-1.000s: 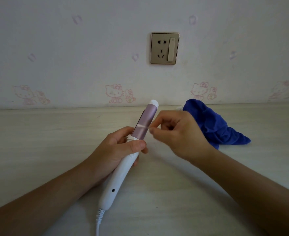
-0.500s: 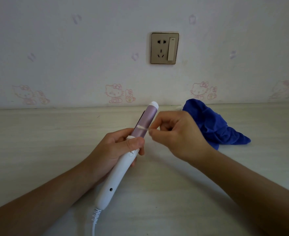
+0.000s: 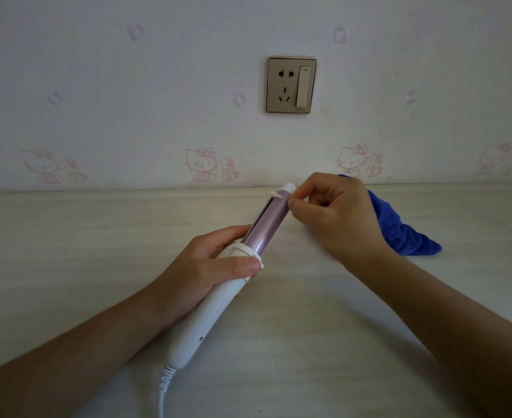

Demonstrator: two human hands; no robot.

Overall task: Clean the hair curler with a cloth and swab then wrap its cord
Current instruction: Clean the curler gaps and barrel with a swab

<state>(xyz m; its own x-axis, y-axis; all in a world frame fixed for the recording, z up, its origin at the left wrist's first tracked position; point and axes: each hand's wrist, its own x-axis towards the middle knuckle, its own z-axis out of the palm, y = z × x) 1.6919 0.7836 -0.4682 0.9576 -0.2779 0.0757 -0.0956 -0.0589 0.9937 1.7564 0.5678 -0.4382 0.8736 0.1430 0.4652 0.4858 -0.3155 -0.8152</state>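
Currently mid swab step, per head view. Gripping hair curler [image 3: 215,306] w/ left hand [image 3: 206,267]: fingers wrapped round white handle just below collar, thumb across top. Held tilted, tip pointing up-right toward wall, butt end low; contact w/ table [image 3: 67,251] unclear. Pinching swab [image 3: 276,194] in right hand [image 3: 336,218] betw thumb and forefinger, remaining fingers curled in; cotton tip lying across purple barrel [image 3: 263,227] right under white end cap, by clamp seam. Blue cloth [image 3: 408,239] bunched on table just behind right hand, partly hidden by it, touched by neither hand. Cord [image 3: 164,384] leaving handle butt thru ribbed strain relief, running off bottom edge, no loops visible; plug not in view. Wall socket [image 3: 291,85] above w/ nothing plugged in. Progress est: cloth pass prob done given cloth parked aside, though not provable from this. Swab work underway at far end of barrel; cleanliness of seam too small to judge. Left to do: finish swabbing, drop swab, wrap cord, not yet started. Roughly halfway, maybe a bit past.
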